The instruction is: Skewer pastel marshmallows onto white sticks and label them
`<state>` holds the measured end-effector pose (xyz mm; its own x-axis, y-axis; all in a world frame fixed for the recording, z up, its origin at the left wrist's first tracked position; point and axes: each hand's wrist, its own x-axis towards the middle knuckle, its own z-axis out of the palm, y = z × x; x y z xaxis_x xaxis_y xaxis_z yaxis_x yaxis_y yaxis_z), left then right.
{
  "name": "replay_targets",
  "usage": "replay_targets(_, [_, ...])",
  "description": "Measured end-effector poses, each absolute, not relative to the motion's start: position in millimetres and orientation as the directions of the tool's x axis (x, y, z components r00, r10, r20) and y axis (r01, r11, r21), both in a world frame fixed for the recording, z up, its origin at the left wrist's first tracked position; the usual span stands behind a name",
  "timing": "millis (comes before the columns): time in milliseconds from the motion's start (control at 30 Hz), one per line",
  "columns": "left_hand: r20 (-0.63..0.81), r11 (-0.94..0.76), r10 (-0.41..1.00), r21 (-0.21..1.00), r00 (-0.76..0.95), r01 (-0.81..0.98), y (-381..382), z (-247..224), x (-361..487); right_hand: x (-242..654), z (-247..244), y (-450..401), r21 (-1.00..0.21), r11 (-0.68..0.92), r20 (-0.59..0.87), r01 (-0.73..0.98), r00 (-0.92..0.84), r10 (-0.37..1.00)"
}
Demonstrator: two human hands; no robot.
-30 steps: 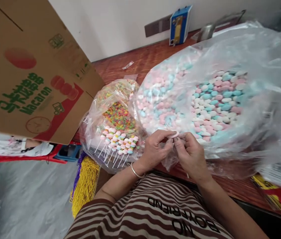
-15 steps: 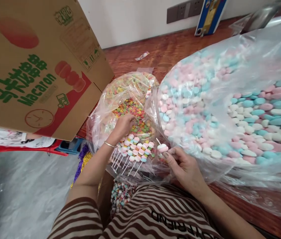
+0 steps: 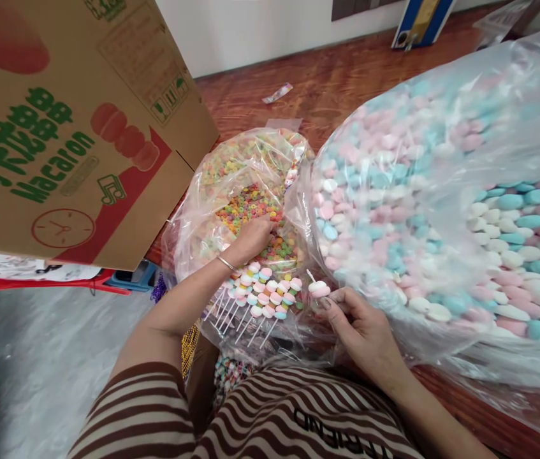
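Observation:
My left hand (image 3: 255, 238), with a bracelet at the wrist, reaches into an open clear bag (image 3: 188, 217) of small colourful ring candies (image 3: 245, 205). Its fingers are pinched together at the candies; what they hold, if anything, is hidden. My right hand (image 3: 363, 328) grips a marshmallow skewer (image 3: 319, 288) between thumb and fingers, its bare tip pointing up and left. White and pink marshmallows are threaded on it. Between my hands, several finished marshmallow skewers (image 3: 270, 296) lie side by side on the bag's near edge, white sticks towards me.
A large clear bag of pink, white and blue marshmallows (image 3: 509, 280) fills the right side. A cardboard box (image 3: 121, 76) stands at the left. A small wrapper (image 3: 278, 93) lies on the wooden table (image 3: 236, 95). Beads (image 3: 234, 370) show below the table edge.
My left hand has shifted slightly right over the ring candies, its fingers still pinched. My right hand keeps the skewer in about the same place. The camera view has shifted slightly.

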<state>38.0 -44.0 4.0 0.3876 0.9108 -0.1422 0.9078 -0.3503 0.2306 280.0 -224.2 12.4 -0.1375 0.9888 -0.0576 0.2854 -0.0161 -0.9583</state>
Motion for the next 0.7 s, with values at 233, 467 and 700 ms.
replay_targets(233, [-0.149,-0.281,0.934,0.254,0.324,0.925,-46,-1,21,281,6,-225,-0.959,-0.051,-0.096,0.280,-0.151,0.984])
replay_targets(467, [-0.149,-0.234,0.944,0.331,0.295,0.914,-42,-4,19,278,5,-223,-0.959,-0.031,-0.080,0.283,-0.163,0.983])
replay_targets(700, [-0.078,-0.229,0.963,0.275,0.259,0.934,-44,-8,32,277,7,-223,-0.960,-0.026,-0.074,0.278,-0.161,0.984])
